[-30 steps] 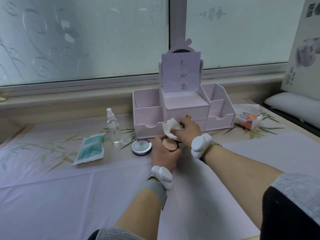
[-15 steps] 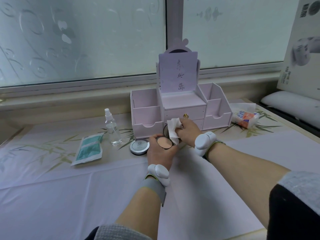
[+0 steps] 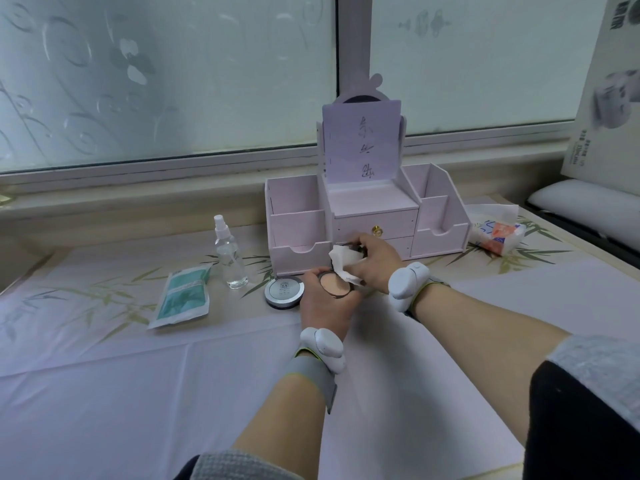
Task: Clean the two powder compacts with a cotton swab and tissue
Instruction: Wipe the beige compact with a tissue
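Tissue (image 3: pixel 342 262) pinched in my right hand (image 3: pixel 377 264), touching open compact (image 3: pixel 334 285) at its 1 o'clock edge. My left hand (image 3: pixel 322 306) curls round its base. Second compact (image 3: pixel 284 291) lies closed at 9 o'clock, nearer left hand.

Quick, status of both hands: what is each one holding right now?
Left hand: grips the open powder compact.
Right hand: pinches a crumpled tissue.
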`<control>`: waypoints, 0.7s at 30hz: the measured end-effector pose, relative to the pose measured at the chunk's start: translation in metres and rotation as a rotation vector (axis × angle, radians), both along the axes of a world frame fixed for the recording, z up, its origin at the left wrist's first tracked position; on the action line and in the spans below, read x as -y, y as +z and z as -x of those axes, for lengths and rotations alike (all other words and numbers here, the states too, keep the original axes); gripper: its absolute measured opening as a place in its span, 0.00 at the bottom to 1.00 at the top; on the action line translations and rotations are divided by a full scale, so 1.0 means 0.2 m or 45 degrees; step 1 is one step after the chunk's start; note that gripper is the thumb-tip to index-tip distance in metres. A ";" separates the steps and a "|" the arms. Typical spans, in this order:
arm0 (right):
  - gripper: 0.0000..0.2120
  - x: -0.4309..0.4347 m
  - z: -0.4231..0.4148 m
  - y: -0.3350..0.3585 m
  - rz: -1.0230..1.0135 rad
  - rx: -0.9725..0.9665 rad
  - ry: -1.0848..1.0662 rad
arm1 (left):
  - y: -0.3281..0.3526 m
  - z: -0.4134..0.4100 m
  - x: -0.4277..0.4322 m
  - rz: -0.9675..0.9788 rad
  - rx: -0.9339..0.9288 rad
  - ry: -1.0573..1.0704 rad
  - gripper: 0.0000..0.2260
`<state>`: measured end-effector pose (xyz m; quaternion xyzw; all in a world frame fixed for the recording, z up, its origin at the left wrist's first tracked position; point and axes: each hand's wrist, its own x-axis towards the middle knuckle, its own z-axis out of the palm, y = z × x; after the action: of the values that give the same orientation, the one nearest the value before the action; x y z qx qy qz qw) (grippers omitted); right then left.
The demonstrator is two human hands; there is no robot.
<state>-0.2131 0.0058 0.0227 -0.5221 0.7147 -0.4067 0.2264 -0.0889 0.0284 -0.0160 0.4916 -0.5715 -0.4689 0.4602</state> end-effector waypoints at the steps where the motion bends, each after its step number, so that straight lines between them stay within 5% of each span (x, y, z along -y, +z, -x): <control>1: 0.15 0.00 0.00 0.00 0.013 -0.006 -0.021 | 0.00 0.00 0.00 0.006 -0.004 -0.011 0.32; 10: 0.04 0.00 -0.02 0.01 0.124 -0.068 -0.058 | -0.04 0.00 0.02 -0.004 -0.003 -0.021 0.28; 21: 0.07 -0.05 0.04 0.07 -0.099 -0.135 0.116 | -0.04 -0.02 0.04 0.071 0.010 -0.016 0.30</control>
<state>-0.2205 0.0161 0.0361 -0.5656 0.7165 -0.3397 0.2265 -0.0840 0.0208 -0.0233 0.4770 -0.5893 -0.4536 0.4685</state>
